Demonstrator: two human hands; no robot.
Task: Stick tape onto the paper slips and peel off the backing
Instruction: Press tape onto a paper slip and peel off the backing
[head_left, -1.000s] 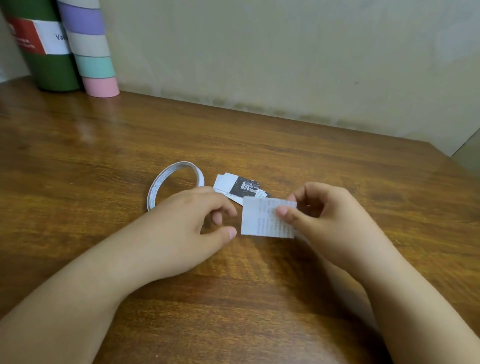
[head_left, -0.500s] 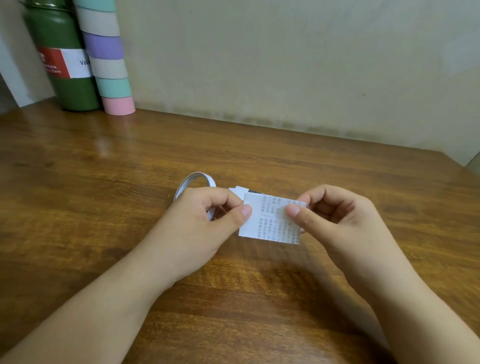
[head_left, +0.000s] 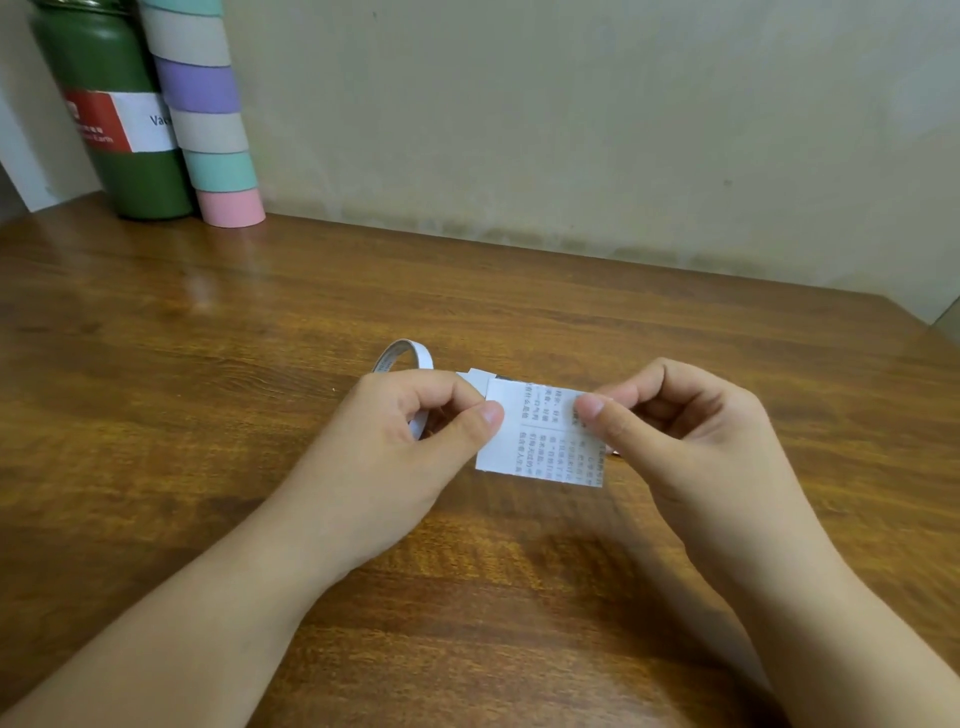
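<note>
Left hand (head_left: 410, 441) now pinching paper slip (head_left: 540, 441) too, right hand (head_left: 670, 431) pinching opposite edge, white, printed text

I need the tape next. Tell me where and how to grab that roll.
Grip the tape roll at its far arc, coming from behind and above. It is a thin, nearly spent ring and looks to stand on edge on the table; the left hand covers its near side, so only the far arc shows. A thumb-and-finger pinch across the thin band seems best.
</note>
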